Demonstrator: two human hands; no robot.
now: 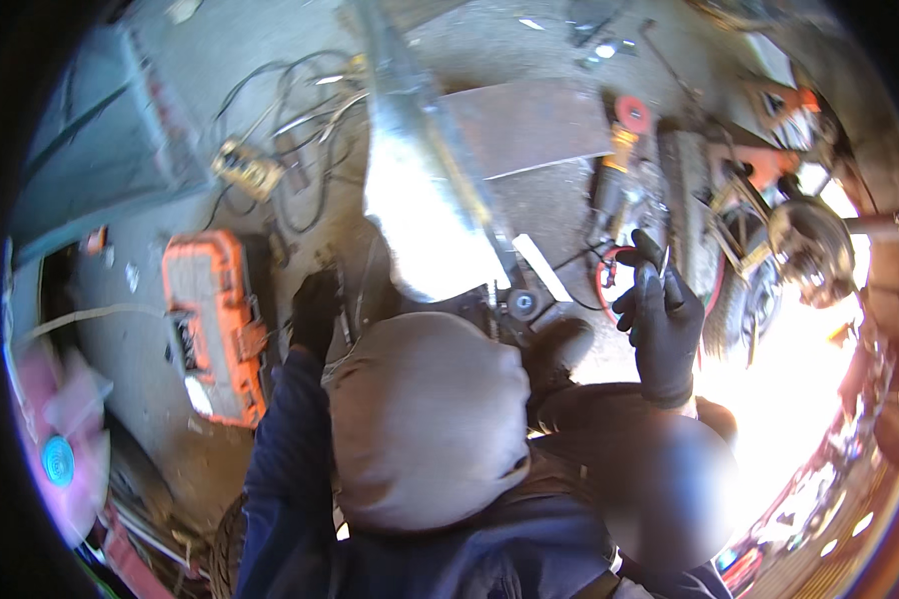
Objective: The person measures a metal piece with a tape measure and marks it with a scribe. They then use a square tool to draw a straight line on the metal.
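Observation:
My right hand (659, 324), in a black glove, is raised at the centre right and pinches a thin grey metal strip (664, 265) between its fingers. My left hand (315, 309), also in a black glove, reaches down from a blue sleeve to the foot of a shiny metal tube (420, 200). Its fingers curl next to a narrow upright bar (345, 309); whether they grip it is hidden. A rounded grey cloth shape (425, 419) fills the middle and covers what lies below the hands.
An orange tool case (215, 324) lies open at the left. Black cables (300, 120) sprawl on the concrete behind it. A rusty steel plate (529, 125), an angle grinder (619, 150) and a wheel hub (809, 250) stand to the right. Bright glare washes out the lower right.

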